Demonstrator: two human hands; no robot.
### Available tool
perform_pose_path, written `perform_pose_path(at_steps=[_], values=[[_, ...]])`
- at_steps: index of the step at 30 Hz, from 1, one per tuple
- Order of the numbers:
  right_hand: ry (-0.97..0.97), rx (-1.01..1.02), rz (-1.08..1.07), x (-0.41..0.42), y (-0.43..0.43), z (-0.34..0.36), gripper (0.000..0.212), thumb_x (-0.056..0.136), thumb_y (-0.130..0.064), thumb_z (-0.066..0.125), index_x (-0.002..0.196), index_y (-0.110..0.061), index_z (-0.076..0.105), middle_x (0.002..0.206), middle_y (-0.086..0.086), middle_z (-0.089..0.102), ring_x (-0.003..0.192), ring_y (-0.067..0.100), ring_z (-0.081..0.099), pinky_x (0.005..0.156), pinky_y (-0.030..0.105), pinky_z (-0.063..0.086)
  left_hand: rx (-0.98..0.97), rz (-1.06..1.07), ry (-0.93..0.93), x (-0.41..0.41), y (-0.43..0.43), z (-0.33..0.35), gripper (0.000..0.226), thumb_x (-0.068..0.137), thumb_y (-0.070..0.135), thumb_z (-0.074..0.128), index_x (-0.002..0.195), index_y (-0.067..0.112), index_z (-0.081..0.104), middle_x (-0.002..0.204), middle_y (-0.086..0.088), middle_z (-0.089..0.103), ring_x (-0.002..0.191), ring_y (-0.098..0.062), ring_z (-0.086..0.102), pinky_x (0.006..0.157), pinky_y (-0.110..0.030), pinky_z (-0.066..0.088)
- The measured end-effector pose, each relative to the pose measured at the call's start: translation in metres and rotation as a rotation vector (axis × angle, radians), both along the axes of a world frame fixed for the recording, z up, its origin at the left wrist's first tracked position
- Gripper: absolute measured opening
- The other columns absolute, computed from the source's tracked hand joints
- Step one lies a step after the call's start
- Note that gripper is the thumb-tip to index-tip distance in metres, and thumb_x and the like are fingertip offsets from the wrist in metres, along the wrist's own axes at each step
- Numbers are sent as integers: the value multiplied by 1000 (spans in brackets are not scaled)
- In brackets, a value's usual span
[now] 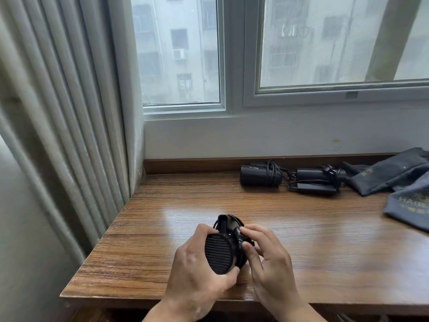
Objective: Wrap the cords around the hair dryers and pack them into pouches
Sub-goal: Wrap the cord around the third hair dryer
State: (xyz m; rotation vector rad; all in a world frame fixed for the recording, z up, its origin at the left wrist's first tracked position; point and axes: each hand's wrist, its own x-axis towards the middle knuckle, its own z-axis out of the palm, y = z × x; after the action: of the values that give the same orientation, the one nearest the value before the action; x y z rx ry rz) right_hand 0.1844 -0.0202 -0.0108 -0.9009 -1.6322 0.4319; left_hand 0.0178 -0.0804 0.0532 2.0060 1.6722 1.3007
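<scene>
My left hand (197,266) grips a black hair dryer (220,253) by its barrel, the ribbed rear grille facing me, just above the near part of the wooden table (325,240). My right hand (267,256) pinches the black cord (238,234) against the dryer's right side. Two more black hair dryers lie at the back of the table: one (260,176) with cord looped round it, another (318,178) to its right with its handle folded and cord bunched. Grey pouches (399,182) lie at the far right.
A grey curtain (69,112) hangs along the table's left edge. A white wall and window (325,54) rise behind the table's raised back lip. The table's front edge runs just under my wrists.
</scene>
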Motion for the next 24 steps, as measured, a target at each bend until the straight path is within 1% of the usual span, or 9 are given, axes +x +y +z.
perform_pose_path(at_steps=[4, 7, 9, 12, 15, 18, 20, 22, 24], values=[[21, -129, 63, 1, 9, 3, 31, 91, -55, 60, 118, -45, 71, 131, -27, 58, 127, 2, 56, 99, 22, 52, -22, 76, -76, 5, 2, -20, 63, 53, 55, 81, 102, 42, 45, 88, 19, 63, 95, 7, 59, 72, -4, 43], [-39, -191, 143, 7, 24, 8, 28, 94, -46, 63, 122, -45, 69, 129, -26, 64, 127, 3, 57, 105, 35, 51, -117, 59, -122, 9, 1, -29, 73, 51, 64, 81, 108, 40, 43, 104, 20, 62, 104, 12, 54, 79, -4, 41], [-143, -216, 228, 16, 36, 15, 30, 94, -33, 66, 121, -46, 70, 132, -28, 61, 131, -1, 53, 110, 31, 46, -212, 18, -179, 9, 1, -38, 72, 55, 66, 80, 110, 36, 45, 107, 19, 65, 104, 7, 58, 84, -11, 47], [-429, -237, 322, 28, 49, 24, 38, 95, -21, 70, 119, -50, 69, 140, -32, 48, 133, -12, 42, 107, 13, 37, -335, -42, -294, 4, 2, -54, 55, 69, 55, 80, 112, 40, 50, 107, 11, 71, 106, -7, 67, 97, -41, 55], [-566, -204, 352, 36, 53, 29, 37, 98, -25, 65, 123, -52, 66, 146, -31, 35, 134, -16, 34, 105, 2, 27, -380, -111, -338, 3, 2, -59, 47, 75, 41, 77, 115, 30, 56, 110, 11, 73, 111, -5, 67, 103, -42, 54], [-618, -185, 341, 43, 51, 35, 40, 98, -27, 54, 127, -53, 63, 146, -30, 29, 139, -9, 32, 109, 5, 24, -444, -153, -193, -4, 5, -43, 25, 85, 37, 71, 109, 31, 67, 104, 16, 74, 103, 5, 66, 96, -26, 54], [-660, -184, 337, 42, 45, 37, 41, 92, -37, 51, 128, -51, 63, 139, -33, 29, 134, -7, 37, 106, 7, 29, -468, -166, -10, -14, 11, -29, 11, 88, 36, 68, 93, 32, 77, 83, 21, 73, 82, 6, 66, 78, -16, 52], [-705, -123, 300, 35, 37, 33, 41, 90, -54, 53, 130, -48, 63, 132, -31, 33, 125, -6, 44, 104, 11, 35, -353, -61, 50, -21, 22, -19, 14, 85, 30, 69, 73, 26, 75, 59, 17, 64, 59, 1, 58, 59, -15, 44], [-684, -43, 269, 28, 31, 23, 42, 90, -52, 59, 131, -45, 63, 126, -25, 41, 119, 0, 50, 104, 18, 42, -145, 76, 125, -27, 37, -13, 14, 81, 28, 71, 69, 28, 66, 59, 14, 55, 58, -1, 51, 56, -13, 38]])
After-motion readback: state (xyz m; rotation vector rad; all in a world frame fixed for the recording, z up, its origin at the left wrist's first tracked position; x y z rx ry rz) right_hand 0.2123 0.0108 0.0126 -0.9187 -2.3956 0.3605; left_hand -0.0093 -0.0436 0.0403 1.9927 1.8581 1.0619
